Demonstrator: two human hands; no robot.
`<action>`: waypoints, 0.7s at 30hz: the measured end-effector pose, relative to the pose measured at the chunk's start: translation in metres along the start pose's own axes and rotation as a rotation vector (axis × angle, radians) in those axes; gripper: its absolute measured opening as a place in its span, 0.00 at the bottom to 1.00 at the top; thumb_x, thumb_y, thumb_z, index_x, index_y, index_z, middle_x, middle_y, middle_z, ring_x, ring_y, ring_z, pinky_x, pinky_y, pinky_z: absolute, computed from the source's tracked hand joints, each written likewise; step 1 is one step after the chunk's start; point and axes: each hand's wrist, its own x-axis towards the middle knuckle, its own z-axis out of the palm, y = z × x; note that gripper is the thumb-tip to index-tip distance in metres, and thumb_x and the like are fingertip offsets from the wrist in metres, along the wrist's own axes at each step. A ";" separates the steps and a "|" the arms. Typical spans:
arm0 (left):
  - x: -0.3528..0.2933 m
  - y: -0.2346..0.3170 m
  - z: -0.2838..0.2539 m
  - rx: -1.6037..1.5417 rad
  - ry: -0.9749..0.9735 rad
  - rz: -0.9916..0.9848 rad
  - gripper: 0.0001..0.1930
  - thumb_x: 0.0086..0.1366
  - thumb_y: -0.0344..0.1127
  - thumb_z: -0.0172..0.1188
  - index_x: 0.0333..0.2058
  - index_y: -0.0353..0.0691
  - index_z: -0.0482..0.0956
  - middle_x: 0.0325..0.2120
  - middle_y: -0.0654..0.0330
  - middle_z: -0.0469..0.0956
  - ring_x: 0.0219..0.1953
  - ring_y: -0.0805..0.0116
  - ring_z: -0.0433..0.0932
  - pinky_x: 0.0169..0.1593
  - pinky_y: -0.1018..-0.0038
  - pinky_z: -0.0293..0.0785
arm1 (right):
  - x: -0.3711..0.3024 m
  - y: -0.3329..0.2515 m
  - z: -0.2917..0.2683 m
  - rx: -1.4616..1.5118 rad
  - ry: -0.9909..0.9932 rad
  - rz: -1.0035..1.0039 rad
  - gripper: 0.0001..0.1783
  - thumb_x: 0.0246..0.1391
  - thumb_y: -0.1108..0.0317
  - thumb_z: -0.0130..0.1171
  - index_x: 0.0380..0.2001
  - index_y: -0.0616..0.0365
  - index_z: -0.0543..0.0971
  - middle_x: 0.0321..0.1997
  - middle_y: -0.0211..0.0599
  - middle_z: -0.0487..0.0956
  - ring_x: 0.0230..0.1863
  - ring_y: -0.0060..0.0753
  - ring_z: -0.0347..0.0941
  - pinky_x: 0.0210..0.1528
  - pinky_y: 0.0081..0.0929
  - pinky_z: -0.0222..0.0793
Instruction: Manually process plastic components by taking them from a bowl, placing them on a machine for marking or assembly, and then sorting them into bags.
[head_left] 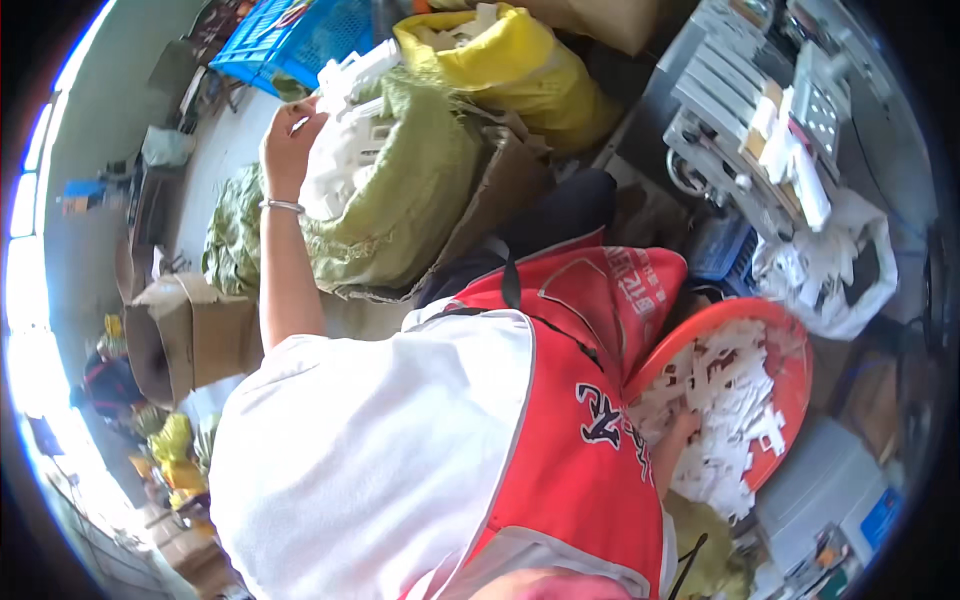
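Observation:
My left hand (290,143), with a band on its wrist, is raised at the mouth of a green woven sack (425,185). Its fingers are pinched on the edge of a white plastic part (352,74) above the sack. More white plastic parts (340,165) fill the sack below it. Down at my right, my right hand (682,430) reaches into a red basin (795,345). Small white plastic pieces (735,400) are heaped there and hide its fingers, so I cannot see whether it grips any.
A yellow sack (555,75) of white parts and a blue crate (250,45) stand beyond the green sack. At the right is a grey metal machine (720,100), with a white bag (850,310) of pieces below it. Cardboard boxes (215,335) stand at the left.

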 end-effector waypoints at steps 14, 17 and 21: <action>0.007 0.073 0.087 0.275 -0.277 0.097 0.09 0.61 0.34 0.58 0.39 0.40 0.78 0.32 0.61 0.81 0.37 0.70 0.81 0.40 0.76 0.73 | -0.019 -0.033 -0.030 1.276 -0.024 0.193 0.25 0.51 0.65 0.58 0.53 0.54 0.67 0.39 0.36 0.72 0.40 0.35 0.69 0.34 0.33 0.70; 0.012 0.136 0.159 0.005 -0.360 0.271 0.08 0.59 0.29 0.59 0.37 0.35 0.78 0.30 0.59 0.81 0.35 0.71 0.81 0.39 0.79 0.73 | -0.029 -0.050 -0.057 1.628 -0.161 0.227 0.22 0.56 0.60 0.55 0.53 0.54 0.67 0.39 0.35 0.72 0.38 0.30 0.67 0.34 0.27 0.67; 0.013 0.217 0.239 -0.232 -0.505 0.562 0.09 0.57 0.29 0.61 0.37 0.36 0.78 0.31 0.57 0.81 0.34 0.69 0.81 0.39 0.78 0.74 | -0.048 -0.105 -0.099 1.781 -0.084 0.158 0.22 0.60 0.56 0.50 0.53 0.55 0.67 0.41 0.34 0.72 0.38 0.29 0.67 0.40 0.28 0.65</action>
